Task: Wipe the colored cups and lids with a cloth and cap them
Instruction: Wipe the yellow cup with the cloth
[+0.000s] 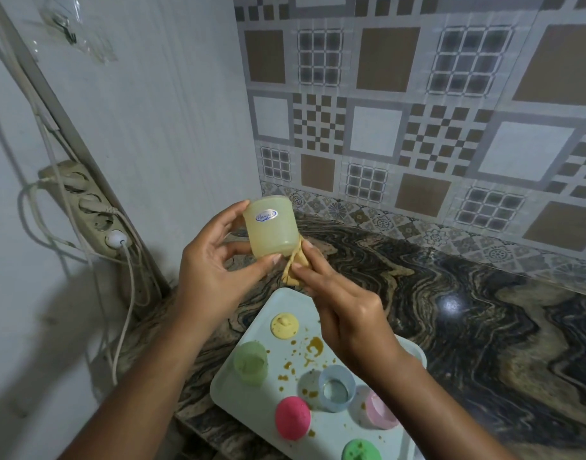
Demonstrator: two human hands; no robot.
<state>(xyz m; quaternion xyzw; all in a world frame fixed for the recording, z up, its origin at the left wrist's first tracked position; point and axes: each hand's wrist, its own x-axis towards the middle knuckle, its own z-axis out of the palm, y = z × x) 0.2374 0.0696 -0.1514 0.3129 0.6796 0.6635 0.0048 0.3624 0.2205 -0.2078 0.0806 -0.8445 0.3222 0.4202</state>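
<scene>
My left hand [215, 260] grips a pale yellow cup [271, 229], held up over the counter with its base toward me and its mouth to the lower right. My right hand [338, 307] pinches a yellowish cloth [295, 268] pushed into the cup's mouth. Below on a white tray [228, 390] lie a yellow lid [285, 326], a green cup [251, 362], a blue cup [336, 387], a pink cup [381, 410], a pink lid [292, 417] and a green lid [361, 451].
Brown sauce spots [313, 347] dot the tray. The tray sits on a dark marbled counter [484, 320] in a corner with patterned wall tiles. A power strip [89, 210] with cables hangs on the left wall.
</scene>
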